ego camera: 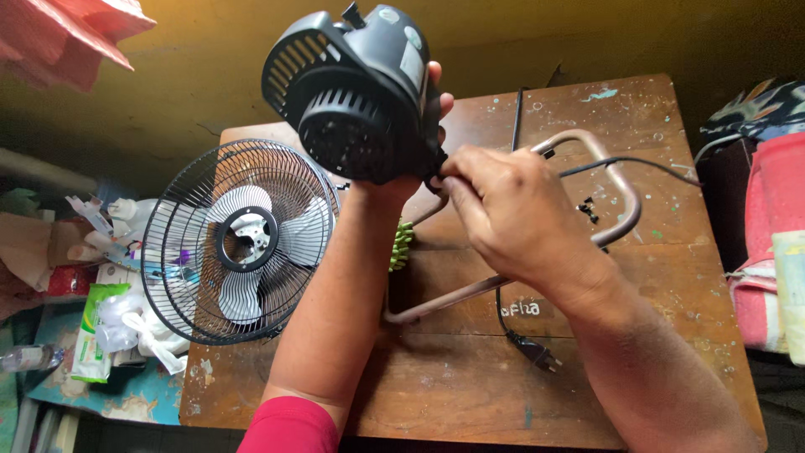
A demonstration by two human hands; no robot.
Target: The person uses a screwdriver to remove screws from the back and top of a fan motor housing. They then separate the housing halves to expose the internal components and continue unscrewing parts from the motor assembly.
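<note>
1. Head view, motor housing (356, 88): a dark grey-black plastic fan body, rounded, with slotted vents along its rim and a ring of vents around its round rear cap, plus a small knob on top. It is held up in the air above the far part of the table (470, 394), at about 12 o'clock in the picture.

2. Left hand (423, 138): it comes up from 6 o'clock and grips the housing from behind. Most of it is hidden by the housing; only fingertips show at the housing's right edge, curled tight around it.

3. Right hand (507, 210): it reaches in from 4 o'clock, its fingers (457, 172) bunched together and pinching at the spot where the black power cord (625, 162) leaves the bottom of the housing. What exactly sits between the fingertips is too small to tell.

4. The cord runs off toward 3 o'clock; a cord with a plug (537, 352) lies on the table at about 5 o'clock.

5. A bent metal tube stand (620, 197) lies flat on the table under the right hand.

6. At 9 o'clock a round black wire fan guard (189, 252) with pale grey blades (243, 243) inside it rests at the left edge of the table, tilted.

7. The table is worn brown wood with paint flecks.
</note>
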